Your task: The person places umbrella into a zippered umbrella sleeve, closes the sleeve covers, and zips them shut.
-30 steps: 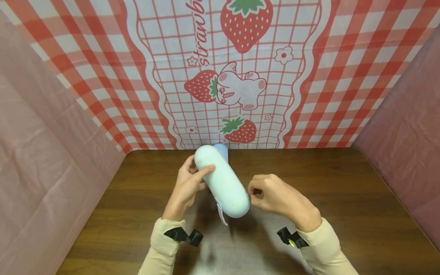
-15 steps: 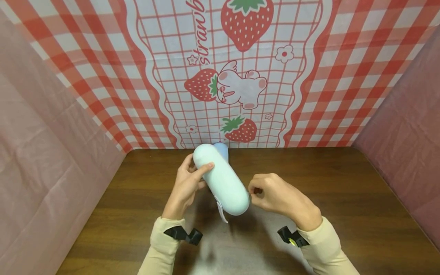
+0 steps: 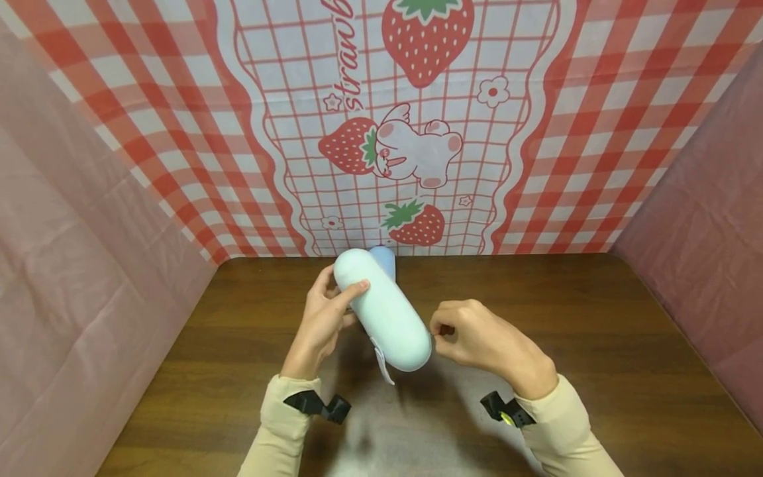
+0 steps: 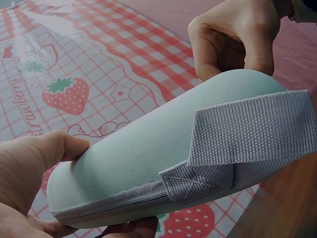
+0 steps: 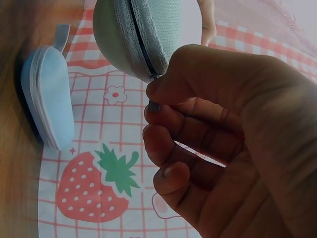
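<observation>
A mint-green zippered case (image 3: 387, 315), long and rounded at both ends, is held up and slanted over the table. My left hand (image 3: 316, 324) grips its far end, thumb on top and fingers underneath. At the near end my right hand (image 3: 477, 334) pinches the zipper pull (image 5: 154, 106) between thumb and index finger; its other fingers are curled. In the right wrist view a narrow dark line runs between the zipper tapes (image 5: 134, 34). A grey woven strap (image 4: 247, 129) sticks out from the case's side in the left wrist view.
A light-blue case (image 5: 52, 94) with its own zipper and strap is on the wooden table (image 3: 566, 318), partly hidden behind the green case in the head view. A strawberry-print cloth (image 3: 417, 152) hangs at the table's back edge. Pink cloth (image 3: 89, 232) hangs along both sides.
The near end of the green case has risen very slightly in the head view. Both hands keep almost the same place and hold.
</observation>
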`<state>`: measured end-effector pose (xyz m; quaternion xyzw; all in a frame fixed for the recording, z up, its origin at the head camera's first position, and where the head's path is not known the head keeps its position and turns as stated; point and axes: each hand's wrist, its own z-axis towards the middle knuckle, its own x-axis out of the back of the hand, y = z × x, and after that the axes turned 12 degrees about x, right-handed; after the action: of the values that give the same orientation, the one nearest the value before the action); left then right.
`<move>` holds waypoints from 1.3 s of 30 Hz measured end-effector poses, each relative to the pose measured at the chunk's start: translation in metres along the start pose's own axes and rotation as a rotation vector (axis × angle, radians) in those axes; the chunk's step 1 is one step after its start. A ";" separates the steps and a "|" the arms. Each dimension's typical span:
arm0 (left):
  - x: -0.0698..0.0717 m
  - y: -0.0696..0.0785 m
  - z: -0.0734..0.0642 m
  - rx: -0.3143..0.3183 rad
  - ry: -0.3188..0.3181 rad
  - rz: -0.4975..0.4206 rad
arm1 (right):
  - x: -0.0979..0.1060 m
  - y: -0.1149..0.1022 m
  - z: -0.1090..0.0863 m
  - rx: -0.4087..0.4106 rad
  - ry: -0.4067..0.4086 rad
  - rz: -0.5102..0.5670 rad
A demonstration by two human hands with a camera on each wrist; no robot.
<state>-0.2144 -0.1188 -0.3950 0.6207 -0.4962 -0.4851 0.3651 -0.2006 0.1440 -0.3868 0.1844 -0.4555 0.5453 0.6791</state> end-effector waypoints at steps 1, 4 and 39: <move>0.000 0.000 0.000 -0.001 0.000 -0.001 | 0.000 0.000 0.000 0.000 0.000 -0.001; 0.000 0.000 0.000 -0.001 0.000 -0.006 | 0.000 0.000 0.000 -0.002 0.000 0.001; 0.000 0.002 -0.001 -0.011 0.040 -0.032 | 0.002 -0.001 0.000 -0.006 0.012 0.009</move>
<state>-0.2139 -0.1195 -0.3925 0.6361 -0.4762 -0.4810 0.3704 -0.1995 0.1449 -0.3854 0.1772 -0.4537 0.5480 0.6801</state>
